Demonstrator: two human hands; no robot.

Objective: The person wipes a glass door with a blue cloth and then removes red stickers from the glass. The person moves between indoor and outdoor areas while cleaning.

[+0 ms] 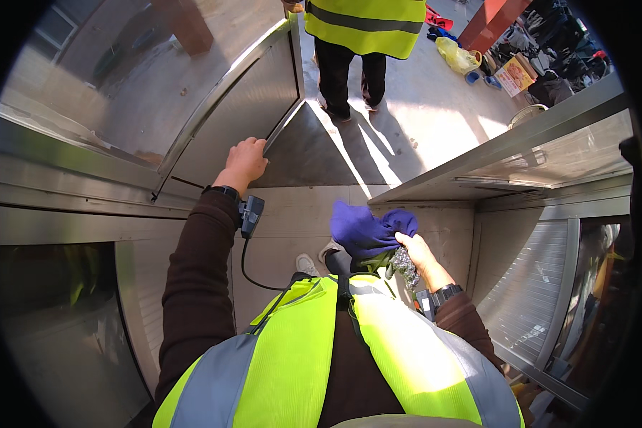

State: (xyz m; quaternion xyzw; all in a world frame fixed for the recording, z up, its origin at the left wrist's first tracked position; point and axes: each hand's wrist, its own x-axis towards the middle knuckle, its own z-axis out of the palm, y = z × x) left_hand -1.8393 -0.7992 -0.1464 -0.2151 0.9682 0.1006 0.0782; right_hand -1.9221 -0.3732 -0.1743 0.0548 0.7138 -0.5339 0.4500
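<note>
My left hand [245, 163] is against the metal door panel [241, 109], its fingers bent near the panel's edge; whether they grip a handle or the edge is hidden. In my right hand [418, 254] is a bunched purple cloth [366, 230]. A tangled silver metal scourer [405, 267] hangs below the same hand. Something dark green [377, 262] shows under the cloth, partly hidden. Both wrists carry dark straps with small box-shaped devices; a cable runs from the left device [252, 214] toward my hi-vis vest [283, 353].
Ahead, beyond the doorway, stands a person [364, 32] in a hi-vis vest. A glass-and-metal panel [545, 160] flanks the opening at right. Farther out lie a yellow plastic bag [457, 56], blue slippers [481, 80], a printed carton [515, 75] and a red post [489, 24].
</note>
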